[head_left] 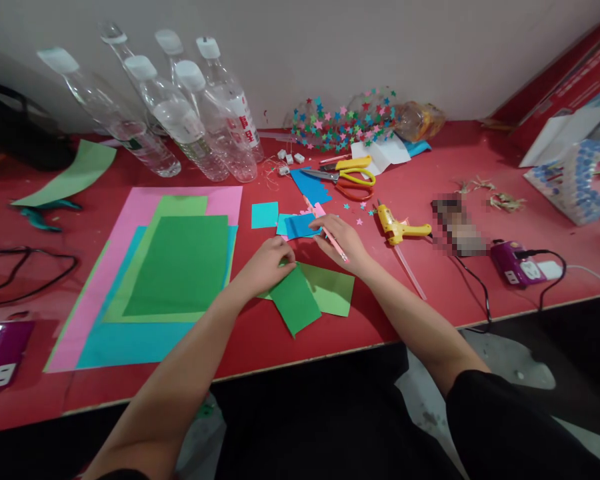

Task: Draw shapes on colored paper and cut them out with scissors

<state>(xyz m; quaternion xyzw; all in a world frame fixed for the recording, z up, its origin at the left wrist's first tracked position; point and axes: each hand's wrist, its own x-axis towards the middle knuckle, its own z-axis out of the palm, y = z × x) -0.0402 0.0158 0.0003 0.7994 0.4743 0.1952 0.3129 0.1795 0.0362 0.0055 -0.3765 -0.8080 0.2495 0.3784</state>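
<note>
My left hand (pixel 275 264) pinches the upper corner of a dark green paper piece (pixel 296 301), which lies partly over a light green piece (pixel 333 290). In my right hand (pixel 341 241) a pink pencil (pixel 336 243) rests between the fingers, its eraser end toward me. The right fingertips touch a small blue paper piece (pixel 299 227). Left of that piece lies a small turquoise square (pixel 265 215). Just behind my right hand is a blue paper scrap (pixel 311 189) with a pink scrap near it.
Large stacked sheets (pixel 177 263) cover the left of the red table. Plastic bottles (pixel 180 127) stand at the back. Scissors (pixel 337 177), a yellow cutter (pixel 353 163), a yellow glue gun (pixel 397 229) and a purple power socket (pixel 517 265) lie to the right.
</note>
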